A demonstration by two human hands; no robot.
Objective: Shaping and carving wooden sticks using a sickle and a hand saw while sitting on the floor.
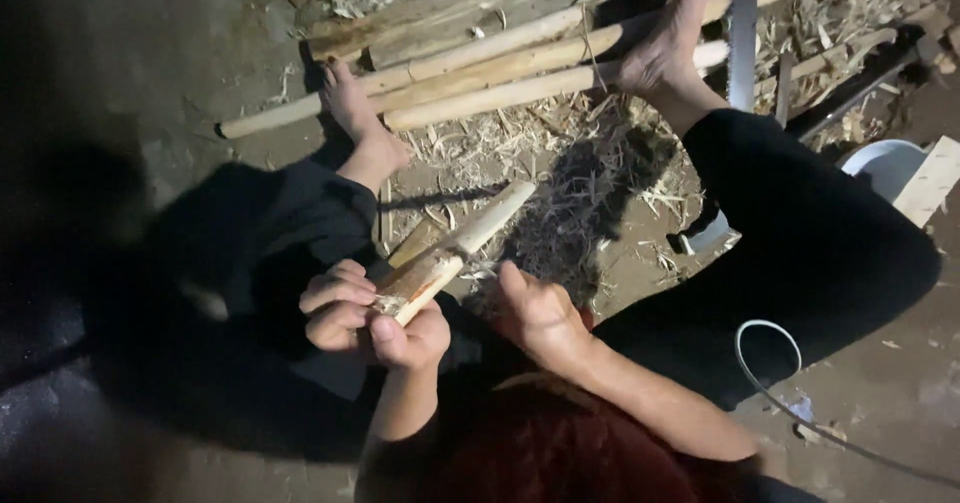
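Bamboo strip (455, 248), pale and partly split, sits just left of the frame's centre, slanting from the lower left up toward the right. The left hand (375, 328) has its fingers (335, 298) curled tight around the strip's lower end, low in the frame. The right hand (540, 315) is just right of it, closed into a loose fist with the thumb raised; I cannot tell whether it holds anything, and it does not touch the strip. The person sits on the dirt floor (160, 73) in dark trousers, with both bare feet out in front. The left foot (355, 113) and the right foot (665, 48) rest against a bundle of long peeled poles (490, 68) lying across the top of the frame. Shavings (560, 163) are scattered over the floor between the feet and hands. A saw blade (743, 38) stands near the right foot at upper right, and a white basin (885, 163) shows at the right edge.
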